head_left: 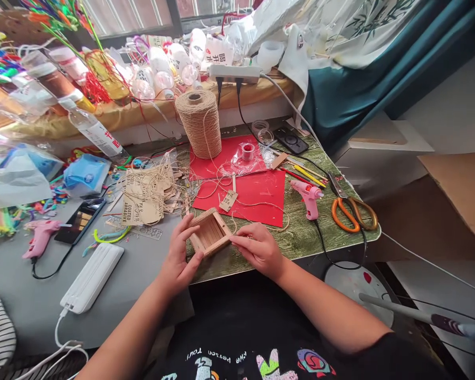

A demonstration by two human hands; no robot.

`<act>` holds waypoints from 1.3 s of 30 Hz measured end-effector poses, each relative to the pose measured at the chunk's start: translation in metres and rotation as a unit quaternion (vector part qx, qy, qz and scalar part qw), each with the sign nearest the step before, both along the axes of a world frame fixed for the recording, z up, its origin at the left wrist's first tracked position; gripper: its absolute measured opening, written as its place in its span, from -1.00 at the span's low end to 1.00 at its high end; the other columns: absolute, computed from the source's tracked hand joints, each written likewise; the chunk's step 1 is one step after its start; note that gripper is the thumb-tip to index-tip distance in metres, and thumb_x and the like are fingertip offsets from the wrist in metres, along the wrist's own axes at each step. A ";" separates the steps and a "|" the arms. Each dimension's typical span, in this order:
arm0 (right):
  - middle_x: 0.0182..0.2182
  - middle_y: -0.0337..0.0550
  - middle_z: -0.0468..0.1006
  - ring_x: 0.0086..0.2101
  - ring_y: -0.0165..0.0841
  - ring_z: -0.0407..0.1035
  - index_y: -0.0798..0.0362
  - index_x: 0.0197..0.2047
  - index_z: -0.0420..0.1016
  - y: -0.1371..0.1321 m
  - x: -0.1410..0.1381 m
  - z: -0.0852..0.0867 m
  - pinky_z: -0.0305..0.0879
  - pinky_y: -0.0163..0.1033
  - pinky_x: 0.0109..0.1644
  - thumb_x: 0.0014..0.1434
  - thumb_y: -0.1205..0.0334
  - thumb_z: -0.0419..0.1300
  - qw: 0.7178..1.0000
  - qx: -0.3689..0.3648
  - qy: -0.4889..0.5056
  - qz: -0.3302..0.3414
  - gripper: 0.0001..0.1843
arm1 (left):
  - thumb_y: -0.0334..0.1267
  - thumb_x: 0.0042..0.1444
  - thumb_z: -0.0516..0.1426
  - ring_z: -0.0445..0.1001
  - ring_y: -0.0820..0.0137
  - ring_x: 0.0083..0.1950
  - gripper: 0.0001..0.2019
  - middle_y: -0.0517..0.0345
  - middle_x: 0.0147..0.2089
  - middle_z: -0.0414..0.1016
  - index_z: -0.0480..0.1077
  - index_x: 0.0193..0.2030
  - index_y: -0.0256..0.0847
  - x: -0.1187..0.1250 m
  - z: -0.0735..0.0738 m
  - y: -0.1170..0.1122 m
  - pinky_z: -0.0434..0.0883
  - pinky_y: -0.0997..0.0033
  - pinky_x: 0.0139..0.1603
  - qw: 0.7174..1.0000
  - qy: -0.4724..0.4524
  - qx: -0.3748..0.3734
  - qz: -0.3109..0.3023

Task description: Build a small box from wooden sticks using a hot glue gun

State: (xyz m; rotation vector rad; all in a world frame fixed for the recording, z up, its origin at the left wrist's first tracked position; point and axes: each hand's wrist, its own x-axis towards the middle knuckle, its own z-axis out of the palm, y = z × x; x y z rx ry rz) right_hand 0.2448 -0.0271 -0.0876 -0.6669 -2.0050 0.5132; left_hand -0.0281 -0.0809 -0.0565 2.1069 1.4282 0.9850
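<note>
A small open wooden box [208, 233], built of thin wooden sticks, is tilted at the front edge of the green table. My left hand [181, 249] grips its left side, fingers and thumb spread around the near and far edges. At the box's right corner, my right hand [261, 248] has thumb and fingertips pinched together; what sits between them, if anything, is too small to make out. Just behind the box lies a cardboard tag [228, 200] with twine [261, 205] looping over red sheets [243, 198].
A large twine spool [200, 124] stands at the back. Right are a pink glue gun [307, 198], scissors [348, 208] and pencils [306, 174]. Left are tangled cardboard tags [146, 195], another glue gun [41, 236], a phone [81, 220] and a white power bank [92, 277].
</note>
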 end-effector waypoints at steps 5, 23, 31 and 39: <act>-0.08 -0.06 0.61 -0.14 -0.19 0.48 -0.22 0.20 0.60 0.000 0.000 -0.003 0.47 0.02 -0.04 0.37 0.34 0.26 1.000 -0.030 -0.001 -0.006 -0.60 | -0.22 0.43 0.04 -0.23 -0.07 0.69 -0.43 -0.12 0.66 -0.12 0.03 0.53 0.00 -0.005 -0.010 -0.003 -0.01 -0.48 0.56 0.999 0.039 0.002 -0.019; -0.07 -0.06 0.62 -0.11 -0.17 0.50 -0.21 0.19 0.59 -0.001 -0.004 -0.005 0.49 0.03 -0.02 0.32 0.37 0.29 0.999 -0.032 0.002 -0.005 -0.57 | -0.25 0.33 0.13 -0.14 -0.10 0.67 -0.32 -0.19 0.63 -0.04 0.01 0.53 -0.05 -0.006 -0.011 0.000 0.00 -0.45 0.57 0.999 0.034 0.018 -0.029; -0.12 -0.07 0.63 -0.15 -0.19 0.53 -0.16 0.16 0.57 -0.001 -0.004 -0.005 0.51 0.00 -0.04 0.36 0.35 0.25 0.999 -0.038 0.024 -0.025 -0.64 | -0.19 0.33 0.15 -0.03 -0.09 0.64 -0.31 -0.19 0.60 0.03 0.01 0.54 -0.01 -0.009 -0.010 0.000 0.06 -0.45 0.55 1.000 0.004 -0.007 -0.024; -0.09 -0.10 0.65 -0.16 -0.22 0.53 -0.20 0.17 0.59 -0.001 -0.003 -0.009 0.47 -0.01 -0.05 0.36 0.36 0.27 0.999 -0.039 0.006 -0.001 -0.62 | -0.19 0.35 0.14 0.00 -0.05 0.63 -0.34 -0.19 0.60 0.02 0.03 0.53 -0.02 -0.007 -0.010 0.001 0.06 -0.39 0.57 1.000 0.001 0.000 -0.028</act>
